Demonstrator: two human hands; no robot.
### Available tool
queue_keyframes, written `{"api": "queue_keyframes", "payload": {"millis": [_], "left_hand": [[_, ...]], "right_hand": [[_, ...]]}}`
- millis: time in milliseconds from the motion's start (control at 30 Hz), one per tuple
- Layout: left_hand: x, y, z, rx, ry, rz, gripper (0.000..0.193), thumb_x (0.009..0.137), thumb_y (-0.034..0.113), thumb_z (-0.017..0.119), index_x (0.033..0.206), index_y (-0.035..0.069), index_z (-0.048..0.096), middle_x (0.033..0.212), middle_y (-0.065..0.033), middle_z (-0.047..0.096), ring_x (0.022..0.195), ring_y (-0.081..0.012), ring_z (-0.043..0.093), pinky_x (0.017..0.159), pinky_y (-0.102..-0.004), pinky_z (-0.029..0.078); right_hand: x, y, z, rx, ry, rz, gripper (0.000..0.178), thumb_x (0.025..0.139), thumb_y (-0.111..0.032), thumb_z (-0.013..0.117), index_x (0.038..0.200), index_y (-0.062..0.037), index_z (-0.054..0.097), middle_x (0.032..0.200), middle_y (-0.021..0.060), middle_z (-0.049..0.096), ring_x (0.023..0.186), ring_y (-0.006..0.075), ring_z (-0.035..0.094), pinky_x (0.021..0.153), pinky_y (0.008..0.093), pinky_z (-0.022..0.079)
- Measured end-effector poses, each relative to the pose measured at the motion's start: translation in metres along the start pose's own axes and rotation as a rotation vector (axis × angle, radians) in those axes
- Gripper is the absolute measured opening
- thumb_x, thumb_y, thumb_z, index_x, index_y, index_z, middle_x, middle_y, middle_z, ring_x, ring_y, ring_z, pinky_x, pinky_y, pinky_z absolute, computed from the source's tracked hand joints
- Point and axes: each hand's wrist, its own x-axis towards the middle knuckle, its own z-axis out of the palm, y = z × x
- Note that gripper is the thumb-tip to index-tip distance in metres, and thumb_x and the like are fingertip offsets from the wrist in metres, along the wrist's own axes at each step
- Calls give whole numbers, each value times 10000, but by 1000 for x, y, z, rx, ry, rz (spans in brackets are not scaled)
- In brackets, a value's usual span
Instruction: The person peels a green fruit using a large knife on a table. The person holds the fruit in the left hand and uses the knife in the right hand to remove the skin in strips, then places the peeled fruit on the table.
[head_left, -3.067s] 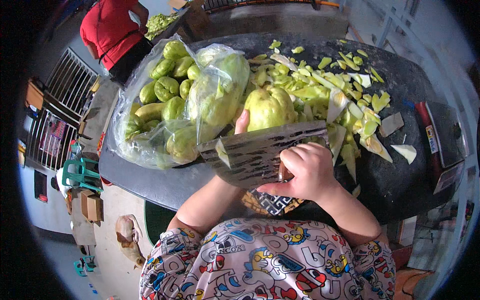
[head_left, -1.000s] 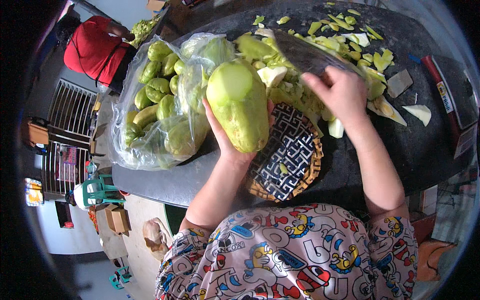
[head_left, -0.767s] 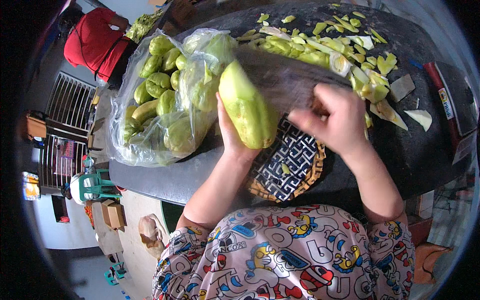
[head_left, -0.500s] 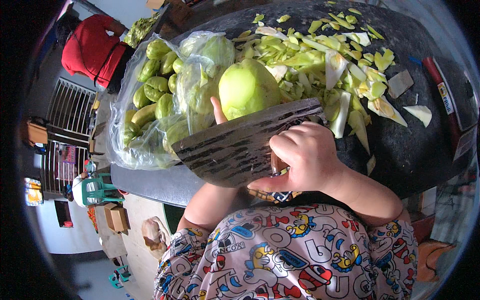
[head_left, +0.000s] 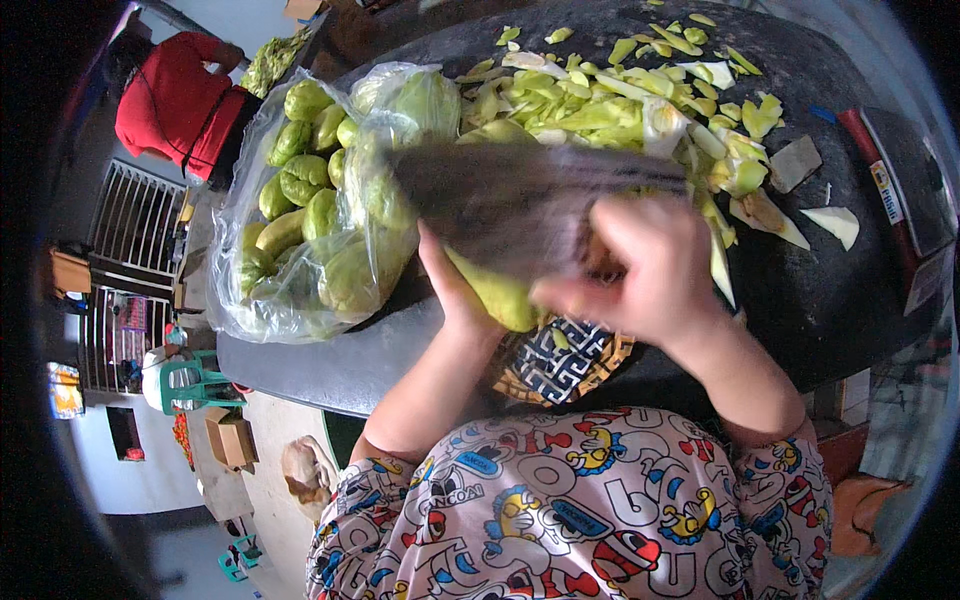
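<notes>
My right hand [head_left: 655, 265], blurred by motion, is closed round the handle of a broad, dark-bladed knife [head_left: 510, 200]. The blade lies across a large pale-green fruit [head_left: 500, 297], covering its middle; it looks like a peeled green papaya. My left hand [head_left: 455, 285] is wrapped against the fruit's left side near its lower end, with most of the fingers hidden behind the fruit and blade. Whether the edge touches the fruit I cannot tell. Just beyond lies a heap of green and white peelings [head_left: 585, 105] on the dark table [head_left: 800, 300].
A clear plastic bag [head_left: 235, 300] full of green chayotes [head_left: 305, 180] stands at the left. A grey block [head_left: 795, 163] and a red-edged weighing scale [head_left: 880, 170] lie to the right. A patterned cloth [head_left: 565, 365] is near me. Someone in red [head_left: 185, 105] is at the far left.
The knife has swung up and to the right over the fruit and is blurred. The fruit has tipped, its lower end now showing below the blade. More of my left hand shows.
</notes>
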Motion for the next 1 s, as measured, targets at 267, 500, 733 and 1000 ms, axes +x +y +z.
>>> {"api": "queue_keyframes", "payload": {"millis": [267,500,733,1000], "left_hand": [[0,12,-7,-151,-27,1,858,812,756,310,1400,132,340,1345,-142,443,1209,-336,453,1010,-486,382],[7,7,6,-108,233,65,842,822,739,317,1396,123,341,1341,-151,436,1223,-326,436,1026,-481,363],[14,9,-14,-482,-296,-149,767,840,699,353,1372,148,393,1332,-126,469,1076,-310,548,919,-468,454],[10,-7,-14,-283,-78,-71,693,896,616,340,1363,106,392,1315,-134,477,1186,-331,477,996,-471,402]], "right_hand": [[-19,-29,23,133,-144,-94,578,685,-660,651,553,-136,446,513,3,480,483,197,543,511,320,430],[-10,-5,26,62,-79,-66,580,692,-640,673,545,-128,443,492,22,477,465,217,538,487,343,424],[8,65,14,-125,145,389,579,749,-607,634,563,-70,526,507,104,546,457,295,566,448,393,449],[-10,-11,20,96,-83,-18,600,696,-661,657,548,-128,425,494,21,449,461,219,538,463,325,419]]}}
